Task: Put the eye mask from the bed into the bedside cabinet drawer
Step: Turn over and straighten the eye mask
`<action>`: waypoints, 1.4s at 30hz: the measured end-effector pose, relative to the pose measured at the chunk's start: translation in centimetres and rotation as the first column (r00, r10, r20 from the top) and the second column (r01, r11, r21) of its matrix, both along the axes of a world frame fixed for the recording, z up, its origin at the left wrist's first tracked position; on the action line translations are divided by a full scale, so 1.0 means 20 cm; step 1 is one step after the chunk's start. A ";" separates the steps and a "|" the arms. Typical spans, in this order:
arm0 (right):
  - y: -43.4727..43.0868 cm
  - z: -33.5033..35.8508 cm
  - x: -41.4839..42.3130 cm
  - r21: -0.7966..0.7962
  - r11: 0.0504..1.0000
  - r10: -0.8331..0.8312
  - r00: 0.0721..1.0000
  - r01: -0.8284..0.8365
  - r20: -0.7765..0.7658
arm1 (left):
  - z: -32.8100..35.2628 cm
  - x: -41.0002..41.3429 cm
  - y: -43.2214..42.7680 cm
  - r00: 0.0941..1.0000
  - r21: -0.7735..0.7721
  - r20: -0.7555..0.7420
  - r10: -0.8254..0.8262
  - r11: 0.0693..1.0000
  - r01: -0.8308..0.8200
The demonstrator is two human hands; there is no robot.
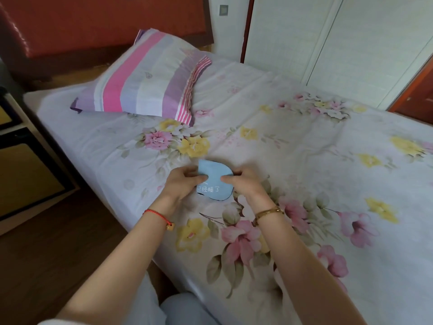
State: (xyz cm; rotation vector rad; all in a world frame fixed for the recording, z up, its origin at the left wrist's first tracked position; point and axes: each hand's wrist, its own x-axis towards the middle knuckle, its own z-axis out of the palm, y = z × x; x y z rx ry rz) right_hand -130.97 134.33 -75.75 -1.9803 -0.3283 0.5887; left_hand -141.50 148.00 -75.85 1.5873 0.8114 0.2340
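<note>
A light blue eye mask (pixel 214 177) with white characters and a dark edge lies folded on the flowered bed sheet (pixel 304 148), near the bed's left side. My left hand (pixel 181 182) pinches its left part between thumb and fingers. My right hand (pixel 241 181) grips its right edge. Both hands hold the mask just above or on the sheet; I cannot tell which. The bedside cabinet (pixel 25 170) stands at the far left, its yellow-fronted drawers in dark frames looking closed.
A pink, purple and white striped pillow (pixel 145 78) lies at the head of the bed. A dark red headboard (pixel 93 24) rises behind it. White wardrobe doors (pixel 328 43) stand beyond the bed. Brown wooden floor (pixel 58 254) runs between bed and cabinet.
</note>
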 end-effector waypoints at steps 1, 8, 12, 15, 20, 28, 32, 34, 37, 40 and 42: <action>-0.01 0.01 0.00 0.049 0.999 -0.011 1.000 0.012 -0.029 | 0.01 0.00 0.00 0.999 -0.019 0.033 0.013 1.000 -0.012; -0.01 -0.05 -0.04 0.039 0.999 -0.024 0.999 0.026 -0.037 | -0.04 -0.02 0.05 0.997 -0.037 0.002 -0.072 0.997 0.072; 0.02 -0.08 -0.03 0.010 1.000 -0.027 0.998 0.026 0.054 | -0.06 -0.02 0.08 0.996 -0.016 -0.003 -0.087 0.996 0.087; 0.05 -0.01 -0.04 0.037 0.998 -0.058 0.998 0.057 0.017 | 0.04 -0.05 0.11 0.998 -0.082 0.019 -0.066 0.994 0.067; 0.14 0.32 -0.15 0.151 0.981 -0.098 0.983 0.121 -0.153 | 0.40 -0.17 0.16 0.998 -0.233 0.043 0.053 0.972 -0.041; 0.28 1.14 -0.43 0.343 0.935 0.031 0.942 0.090 -0.333 | 1.20 -0.49 0.24 0.978 -0.330 0.016 0.206 0.925 -0.189; 0.30 1.72 -0.61 0.411 0.909 0.239 0.901 -0.076 -0.362 | 1.74 -0.75 0.23 0.922 -0.356 -0.002 0.388 0.861 -0.363; 0.31 1.80 -0.64 0.460 0.886 0.278 0.864 -0.063 -0.419 | 1.85 -0.82 0.22 0.906 -0.363 0.013 0.423 0.846 -0.390; 0.34 2.02 -0.68 0.549 0.821 0.462 0.747 -0.157 -0.478 | 2.10 -0.97 0.21 0.865 -0.386 0.007 0.501 0.800 -0.460; 0.43 2.28 -0.84 0.487 0.839 0.462 0.788 -0.241 -0.406 | 2.35 -1.12 0.23 0.821 -0.388 0.029 0.570 0.764 -0.516; 0.52 2.37 -0.89 0.446 0.836 0.513 0.743 -0.319 -0.430 | 2.45 -1.20 0.27 0.798 -0.383 0.037 0.602 0.746 -0.545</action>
